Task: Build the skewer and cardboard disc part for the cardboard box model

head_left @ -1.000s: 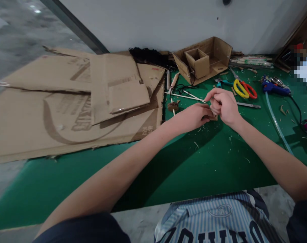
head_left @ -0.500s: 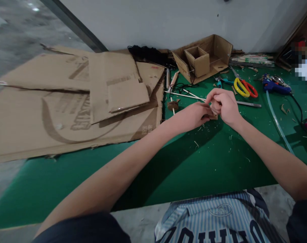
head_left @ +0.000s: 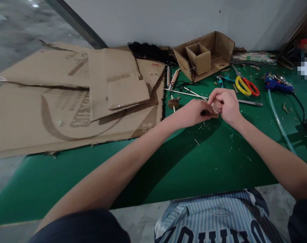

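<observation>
Head view (only view). Left hand (head_left: 196,112) and right hand (head_left: 226,104) meet above the green table (head_left: 188,165). Left fingers: narrow, bent down at a small card piece (head_left: 214,115); whether they pinch it or only press on it, cannot tell. Right fingers: curled tight, tips against or just beside the left ones; contents hidden, cannot tell. Piece: below the fingertips, between the hands, mostly covered.

Done, as judged: beyond the fingers, a box (head_left: 203,63) stands formed inside a folded tray (head_left: 220,57). Left of the fingers, a disc (head_left: 173,103) sits on its stick.

Not done: piece is apart from box and disc; its own state of finish cannot be judged under the fingers. Loose sticks (head_left: 186,93) lie just beyond the left fingers, joined to nothing visible. Sheets (head_left: 24,114), far left of the fingers, lie flat, unformed.

Tools: scissors (head_left: 244,81) and glue gun (head_left: 278,86), right of and beyond the right fingers, both unheld. Shavings (head_left: 197,142) nearer the body than the fingers.
</observation>
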Available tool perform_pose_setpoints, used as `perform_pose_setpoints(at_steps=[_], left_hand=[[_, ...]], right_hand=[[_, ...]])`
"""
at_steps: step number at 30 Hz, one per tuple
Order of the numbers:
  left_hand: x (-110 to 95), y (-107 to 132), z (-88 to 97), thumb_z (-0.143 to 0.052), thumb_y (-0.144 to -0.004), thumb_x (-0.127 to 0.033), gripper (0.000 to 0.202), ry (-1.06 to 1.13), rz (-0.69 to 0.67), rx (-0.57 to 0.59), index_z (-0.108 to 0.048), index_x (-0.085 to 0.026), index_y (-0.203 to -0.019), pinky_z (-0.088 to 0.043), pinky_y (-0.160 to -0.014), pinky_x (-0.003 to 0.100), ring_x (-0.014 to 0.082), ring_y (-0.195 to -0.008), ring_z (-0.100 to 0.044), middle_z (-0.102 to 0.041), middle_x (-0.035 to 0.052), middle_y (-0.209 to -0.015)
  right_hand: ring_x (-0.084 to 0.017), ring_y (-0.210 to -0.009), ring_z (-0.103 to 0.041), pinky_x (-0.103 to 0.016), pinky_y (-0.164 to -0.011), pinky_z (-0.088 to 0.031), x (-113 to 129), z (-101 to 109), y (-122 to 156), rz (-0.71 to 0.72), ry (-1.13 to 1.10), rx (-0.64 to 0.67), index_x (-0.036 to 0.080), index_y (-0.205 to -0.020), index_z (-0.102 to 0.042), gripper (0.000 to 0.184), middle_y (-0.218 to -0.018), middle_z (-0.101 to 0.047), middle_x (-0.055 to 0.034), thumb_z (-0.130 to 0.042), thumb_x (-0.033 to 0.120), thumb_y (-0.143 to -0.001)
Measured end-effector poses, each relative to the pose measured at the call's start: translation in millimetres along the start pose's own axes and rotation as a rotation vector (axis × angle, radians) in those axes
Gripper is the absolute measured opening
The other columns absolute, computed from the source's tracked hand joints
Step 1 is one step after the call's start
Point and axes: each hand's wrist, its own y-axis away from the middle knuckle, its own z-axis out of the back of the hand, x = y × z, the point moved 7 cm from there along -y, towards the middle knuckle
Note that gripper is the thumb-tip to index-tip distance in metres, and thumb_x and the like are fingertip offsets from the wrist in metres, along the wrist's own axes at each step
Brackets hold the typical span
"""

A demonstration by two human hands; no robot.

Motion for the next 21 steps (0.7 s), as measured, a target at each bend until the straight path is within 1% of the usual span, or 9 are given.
perform_pose_setpoints(at_steps=[4, 9, 12, 15, 19, 21], left_hand=[[2, 0, 1.4, -0.065, -0.086, -0.013, 0.019, 0.004, 0.012, -0.014, -0.081, -0.017, -0.095, -0.056, -0.078, 0.029, 0.0192, -0.087, -0.075, -0.082, 0.0062, -0.099], [12, -1, 0.8, -0.069, -0.085, -0.020, 0.015, 0.030, 0.068, -0.025, -0.081, -0.017, -0.093, -0.055, -0.073, 0.030, 0.0191, -0.080, -0.073, -0.082, 0.0065, -0.094], [15, -1, 0.6, -0.069, -0.083, -0.017, 0.015, 0.036, 0.081, -0.021, -0.080, -0.017, -0.093, -0.054, -0.076, 0.029, 0.0179, -0.081, -0.073, -0.082, 0.0052, -0.092], [16, -1, 1.5, -0.070, -0.082, -0.016, 0.016, 0.022, 0.078, -0.017, -0.080, -0.017, -0.094, -0.053, -0.075, 0.028, 0.0171, -0.081, -0.072, -0.081, 0.0039, -0.091], [12, -2, 1.2, -0.068, -0.083, -0.017, 0.013, -0.016, 0.078, -0.008, -0.079, -0.017, -0.091, -0.050, -0.071, 0.028, 0.0170, -0.078, -0.070, -0.079, 0.0048, -0.089], [10, -1, 1.0, -0.066, -0.082, -0.015, 0.011, -0.040, 0.087, -0.019, -0.076, -0.017, -0.087, -0.049, -0.069, 0.029, 0.0169, -0.074, -0.068, -0.078, 0.0052, -0.087]], right_hand=[[-0.008, -0.035, -0.015, -0.025, -0.039, -0.016, -4, 0, -3, -0.011, -0.046, -0.021, 0.023, -0.060, -0.057, 0.021, -0.041, -0.020, 0.0102, -0.048, 0.029, -0.078], [-0.007, -0.034, -0.019, -0.024, -0.039, -0.017, -4, -7, -5, -0.008, -0.046, 0.006, 0.024, -0.056, -0.054, 0.018, -0.039, -0.022, 0.0093, -0.048, 0.026, -0.072], [-0.008, -0.036, -0.021, -0.024, -0.040, -0.018, -7, -9, -6, 0.002, -0.023, 0.009, 0.024, -0.056, -0.051, 0.022, -0.040, -0.022, 0.0085, -0.048, 0.025, -0.077], [-0.009, -0.037, -0.020, -0.024, -0.040, -0.018, -13, -6, -9, -0.039, 0.018, -0.002, 0.025, -0.056, -0.048, 0.029, -0.041, -0.021, 0.0080, -0.047, 0.028, -0.085], [-0.009, -0.038, -0.015, -0.025, -0.040, -0.018, -17, 0, -9, -0.072, -0.001, -0.037, 0.026, -0.056, -0.048, 0.027, -0.041, -0.019, 0.0081, -0.048, 0.031, -0.083], [-0.009, -0.039, -0.017, -0.025, -0.041, -0.018, -15, 1, -7, -0.066, 0.014, -0.032, 0.026, -0.057, -0.049, 0.029, -0.042, -0.020, 0.0082, -0.051, 0.036, -0.084]])
